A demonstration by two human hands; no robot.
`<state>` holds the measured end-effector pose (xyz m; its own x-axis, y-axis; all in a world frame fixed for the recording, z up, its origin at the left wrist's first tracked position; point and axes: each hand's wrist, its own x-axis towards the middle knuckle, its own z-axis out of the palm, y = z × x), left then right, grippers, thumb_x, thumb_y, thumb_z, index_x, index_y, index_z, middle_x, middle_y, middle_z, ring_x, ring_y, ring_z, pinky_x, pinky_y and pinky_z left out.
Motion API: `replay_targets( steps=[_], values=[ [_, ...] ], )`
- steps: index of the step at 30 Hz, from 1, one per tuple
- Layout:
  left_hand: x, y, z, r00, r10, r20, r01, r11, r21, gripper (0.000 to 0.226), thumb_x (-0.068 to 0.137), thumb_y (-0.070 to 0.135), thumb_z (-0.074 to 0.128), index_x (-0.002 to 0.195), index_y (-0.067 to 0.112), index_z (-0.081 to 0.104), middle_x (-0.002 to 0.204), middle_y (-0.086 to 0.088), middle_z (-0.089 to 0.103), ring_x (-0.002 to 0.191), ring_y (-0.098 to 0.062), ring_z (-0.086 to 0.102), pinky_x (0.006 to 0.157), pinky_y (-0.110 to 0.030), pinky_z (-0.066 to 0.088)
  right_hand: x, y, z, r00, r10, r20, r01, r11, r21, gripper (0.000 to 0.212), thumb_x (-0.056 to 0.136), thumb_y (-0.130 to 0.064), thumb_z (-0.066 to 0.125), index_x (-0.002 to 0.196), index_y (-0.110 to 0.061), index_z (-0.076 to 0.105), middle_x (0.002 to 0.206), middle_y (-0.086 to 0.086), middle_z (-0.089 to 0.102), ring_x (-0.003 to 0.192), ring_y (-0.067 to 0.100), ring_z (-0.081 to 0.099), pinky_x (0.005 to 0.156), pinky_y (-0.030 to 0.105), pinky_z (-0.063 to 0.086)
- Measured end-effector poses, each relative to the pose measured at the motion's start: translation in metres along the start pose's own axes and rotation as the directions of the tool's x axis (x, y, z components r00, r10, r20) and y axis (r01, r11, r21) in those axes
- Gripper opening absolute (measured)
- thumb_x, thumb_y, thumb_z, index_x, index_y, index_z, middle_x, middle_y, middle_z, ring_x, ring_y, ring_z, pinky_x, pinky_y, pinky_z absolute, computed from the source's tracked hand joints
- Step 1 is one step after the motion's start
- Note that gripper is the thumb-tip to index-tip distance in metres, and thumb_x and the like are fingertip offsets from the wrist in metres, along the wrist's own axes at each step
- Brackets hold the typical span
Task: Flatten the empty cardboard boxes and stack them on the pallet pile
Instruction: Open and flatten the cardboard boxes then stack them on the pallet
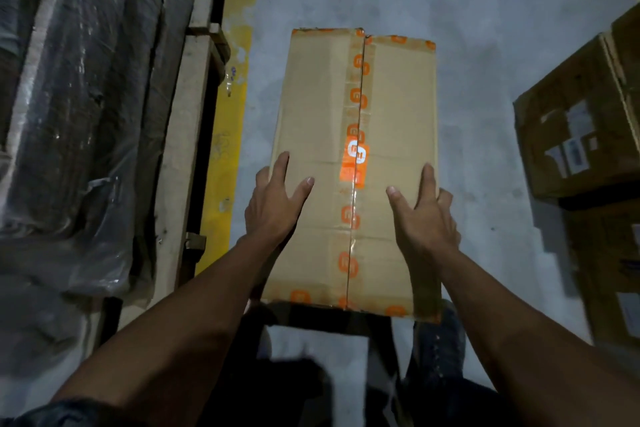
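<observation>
A closed cardboard box (322,107) fills the centre of the head view, its top seam sealed with orange-printed tape. It is held up above the grey floor, in front of my legs. My left hand (273,204) grips its left edge, with thumb and forefinger on the top face and the other fingers wrapped down the side. At the right edge my right hand (424,215) holds it the same way, thumb on top. The box's underside and the fingertips on its sides are hidden.
A wooden pallet (187,135) loaded with dark plastic-wrapped goods (76,87) runs along the left, beside a yellow floor line (225,156). More cardboard boxes (581,135) with labels are stacked at the right. Grey concrete floor (478,80) lies between them.
</observation>
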<state>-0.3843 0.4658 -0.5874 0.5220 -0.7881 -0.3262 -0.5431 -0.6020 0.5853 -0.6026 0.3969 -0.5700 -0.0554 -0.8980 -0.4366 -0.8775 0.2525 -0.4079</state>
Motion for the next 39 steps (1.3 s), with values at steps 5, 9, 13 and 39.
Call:
replay_targets(
  steps=[5,9,13,39],
  values=[
    [-0.068,-0.02,-0.007,0.991,-0.007,0.132,-0.008,0.994,0.109,0.069,0.097,0.06,0.044,0.156,0.041,0.015,0.158,-0.013,0.023,0.138,-0.036,0.038,0.1,-0.046,0.04,-0.068,0.033,0.003,0.995,0.004,0.098,0.006,0.995,-0.096,0.08,0.091,-0.076,0.037,0.155,-0.048,-0.002,0.159,0.01,0.017,0.135,0.04,0.04,0.105,0.053,0.037],
    [-0.107,-0.038,-0.012,0.959,-0.034,0.283,-0.012,0.987,0.159,0.088,0.089,0.065,0.054,0.157,0.043,0.002,0.16,-0.019,0.013,0.144,-0.038,0.029,0.11,-0.048,0.036,-0.103,0.052,-0.001,0.978,-0.002,0.21,0.027,0.992,-0.119,0.095,0.083,-0.077,0.052,0.156,-0.046,-0.002,0.158,0.012,0.012,0.136,0.041,0.037,0.103,0.053,0.038],
    [-0.123,-0.046,-0.012,0.934,-0.055,0.353,-0.012,0.983,0.184,0.12,0.073,0.067,0.073,0.154,0.044,-0.012,0.159,-0.019,0.006,0.143,-0.04,0.029,0.112,-0.051,0.036,-0.116,0.064,0.0,0.958,-0.02,0.285,0.065,0.987,-0.149,0.119,0.072,-0.072,0.071,0.153,-0.047,-0.012,0.154,0.01,0.006,0.135,0.04,0.035,0.105,0.052,0.037],
    [-0.174,-0.004,-0.084,0.975,0.088,0.204,-0.139,0.957,0.253,0.109,0.067,0.075,0.071,0.155,0.037,0.019,0.139,-0.014,0.052,0.122,-0.035,0.054,0.089,-0.042,0.05,-0.201,0.044,-0.065,0.985,-0.172,-0.002,0.17,0.976,-0.136,0.091,0.084,-0.054,0.071,0.155,-0.041,0.015,0.136,0.017,0.034,0.123,0.036,0.038,0.096,0.043,0.041]
  ],
)
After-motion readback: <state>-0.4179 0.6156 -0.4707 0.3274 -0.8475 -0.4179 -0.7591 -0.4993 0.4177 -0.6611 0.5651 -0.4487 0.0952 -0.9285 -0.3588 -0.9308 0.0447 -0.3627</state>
